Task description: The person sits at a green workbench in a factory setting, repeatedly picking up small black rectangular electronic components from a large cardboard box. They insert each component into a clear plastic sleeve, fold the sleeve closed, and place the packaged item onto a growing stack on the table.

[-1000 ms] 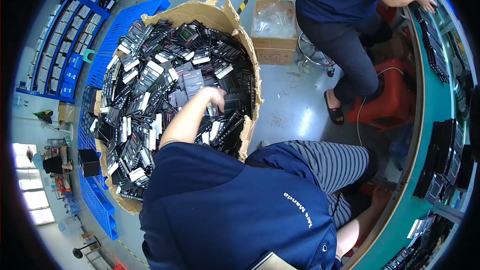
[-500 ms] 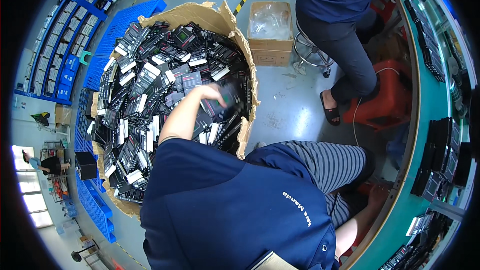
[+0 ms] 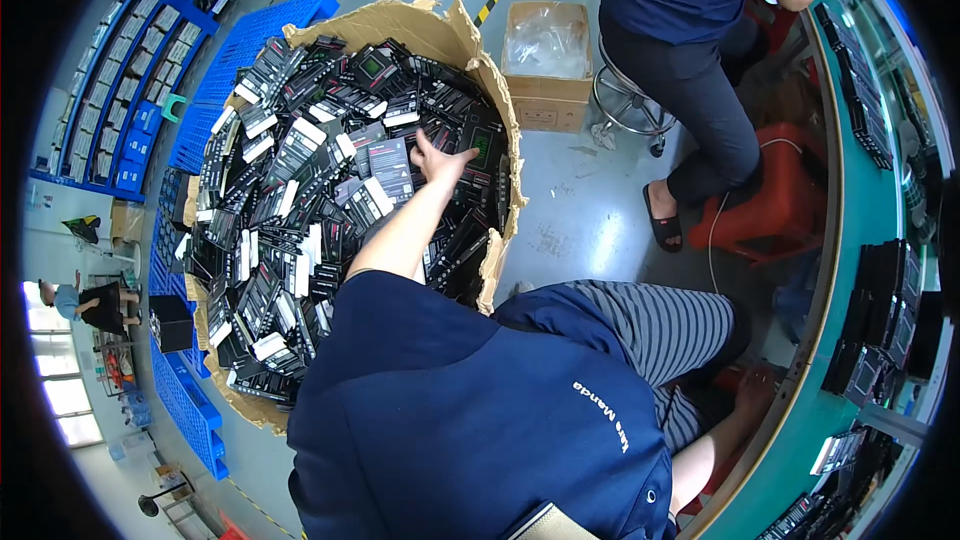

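My left hand [image 3: 443, 162] reaches into a large, torn-edged cardboard carton [image 3: 400, 15] heaped with flat black boxes [image 3: 300, 145] with white label strips. Its fingers are spread, and nothing sits between them. A black box with a green patch [image 3: 480, 146] leans near the carton's right wall, at the tip of the thumb; whether they touch, I cannot tell. In shadow below the workbench edge, beside my striped-clad leg, is my right hand [image 3: 757, 388]. Its fingers are too dark to make out.
A green workbench [image 3: 850, 200] with stacked black boxes [image 3: 880, 295] runs along the right. A co-worker [image 3: 670, 50] is beside it, near a red stool [image 3: 780, 190]. A smaller carton [image 3: 545, 90] holds clear plastic. Blue pallets [image 3: 190, 420] lie at left.
My left hand has moved up, slightly right, and let go of the box with the green patch, which now rests by the carton's right wall. My right hand stays low by the bench.
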### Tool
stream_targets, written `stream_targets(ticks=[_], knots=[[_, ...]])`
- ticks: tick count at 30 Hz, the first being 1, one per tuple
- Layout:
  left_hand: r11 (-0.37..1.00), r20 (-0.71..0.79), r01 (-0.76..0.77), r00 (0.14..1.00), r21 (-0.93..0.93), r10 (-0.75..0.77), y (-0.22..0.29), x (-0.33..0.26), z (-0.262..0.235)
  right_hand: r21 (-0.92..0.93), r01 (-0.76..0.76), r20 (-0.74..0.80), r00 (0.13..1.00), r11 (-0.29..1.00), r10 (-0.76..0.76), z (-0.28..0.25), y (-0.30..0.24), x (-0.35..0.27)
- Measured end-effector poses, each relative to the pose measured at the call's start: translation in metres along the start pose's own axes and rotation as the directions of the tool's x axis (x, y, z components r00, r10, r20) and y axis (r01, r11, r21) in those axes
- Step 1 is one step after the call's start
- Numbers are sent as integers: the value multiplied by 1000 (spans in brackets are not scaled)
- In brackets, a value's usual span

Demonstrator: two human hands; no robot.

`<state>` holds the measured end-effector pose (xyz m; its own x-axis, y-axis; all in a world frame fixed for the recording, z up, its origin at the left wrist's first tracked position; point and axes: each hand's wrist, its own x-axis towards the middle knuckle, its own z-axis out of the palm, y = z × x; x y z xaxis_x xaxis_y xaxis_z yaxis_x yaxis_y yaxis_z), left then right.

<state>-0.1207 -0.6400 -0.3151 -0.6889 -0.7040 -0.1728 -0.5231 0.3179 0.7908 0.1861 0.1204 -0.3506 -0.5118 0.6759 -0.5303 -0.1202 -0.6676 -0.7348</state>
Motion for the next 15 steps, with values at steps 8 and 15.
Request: stream_targets(ticks=[8,15], knots=[[861,491,359,858,-361,-152,7,-19,-8,3,-40,-3,999,999,40,0,-5,-5],[900,464,304,875,-312,-135,-32,11,12,-23,-92,-108,990,996,89,28,0,-8]])
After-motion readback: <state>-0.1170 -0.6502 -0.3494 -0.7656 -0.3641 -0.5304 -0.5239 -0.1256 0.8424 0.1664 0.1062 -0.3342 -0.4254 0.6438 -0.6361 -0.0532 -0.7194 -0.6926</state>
